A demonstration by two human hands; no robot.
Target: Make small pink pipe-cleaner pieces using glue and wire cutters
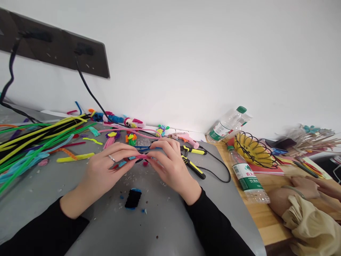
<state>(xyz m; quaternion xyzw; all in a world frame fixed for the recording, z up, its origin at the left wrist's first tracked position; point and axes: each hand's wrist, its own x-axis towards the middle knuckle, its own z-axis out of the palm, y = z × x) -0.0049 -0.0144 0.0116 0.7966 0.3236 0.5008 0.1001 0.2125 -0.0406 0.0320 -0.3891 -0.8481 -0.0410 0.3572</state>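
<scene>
My left hand [105, 169] and my right hand [174, 167] meet above the grey table mat. Both pinch a short pink pipe cleaner piece [142, 156], one hand at each end. A ring sits on a finger of my left hand. Light blue fuzzy bits show by the left fingertips; whether they are held is unclear. Below the hands lies a small black fuzzy rectangle [133, 198] with blue edges. Yellow-and-black pliers [193, 165] lie right of my right hand. Behind it rests a pink glue gun [188, 139].
Long coloured pipe cleaners [45, 140] spread across the left. Small fuzzy figures [130, 122] line the wall. A corded socket panel [66, 49] hangs above. On the wooden table, right, are water bottles [247, 176], a yellow basket [253, 151] and another person's arm [303, 188].
</scene>
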